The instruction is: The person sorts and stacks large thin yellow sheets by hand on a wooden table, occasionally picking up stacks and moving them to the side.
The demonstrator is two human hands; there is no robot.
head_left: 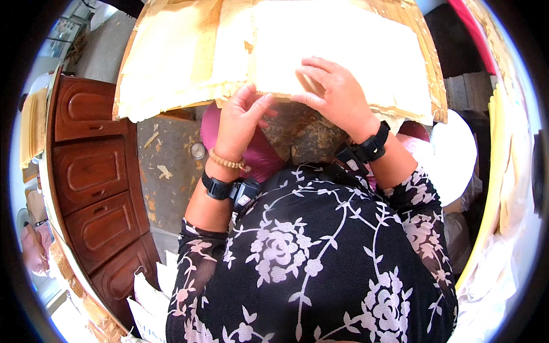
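Observation:
A pale, thin sheet [343,46], washed out by bright light, lies on the right half of a wooden board in front of me. My left hand [241,117] is at the near edge by the middle, its fingers curled and the thumb near the forefinger. It seems to pinch the sheet's near left corner, though glare hides the exact contact. Over the near edge, further right, my right hand [338,97] has its thumb and fingers apart, fingertips on or just above the sheet. More pale, ragged-edged sheets [166,63] cover the board's left half.
The board's wooden edge [437,94] shows at right. Brown wooden drawers [94,171] stand on the left. Scraps [164,171] and a small round metallic thing [197,150] lie on the grey floor. White bags [150,291] are at lower left; yellowish sheets [500,166] hang at right.

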